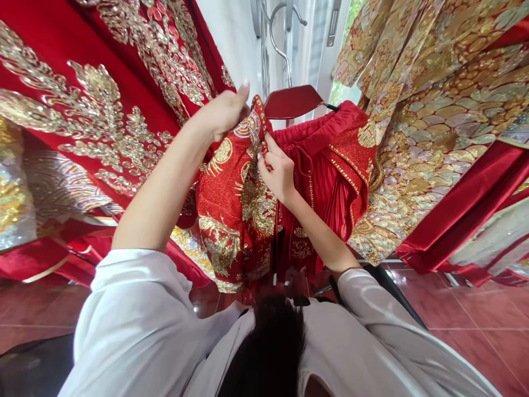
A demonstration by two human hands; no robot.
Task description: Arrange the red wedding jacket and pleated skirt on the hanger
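Note:
A red jacket (223, 212) with gold embroidery hangs in front of me. Its collar end is gripped by my left hand (230, 113), thumb raised, with the other fingers partly hidden behind the cloth. My right hand (278, 170) pinches the jacket's front edge near the collar, fingers closed on the trim. Behind and to the right, a red pleated skirt (334, 193) with a gathered waistband and a tied drawstring hangs with it. The dark red hanger (292, 102) shows above both garments, its metal hook (278, 38) rising over it.
A red gown (144, 88) with silver-gold beading fills the left side. On the right hangs a gold sequined gown (438, 132). A metal rail post (264, 55) and a window frame (333, 38) stand behind. Reddish floor tiles (475, 314) lie below.

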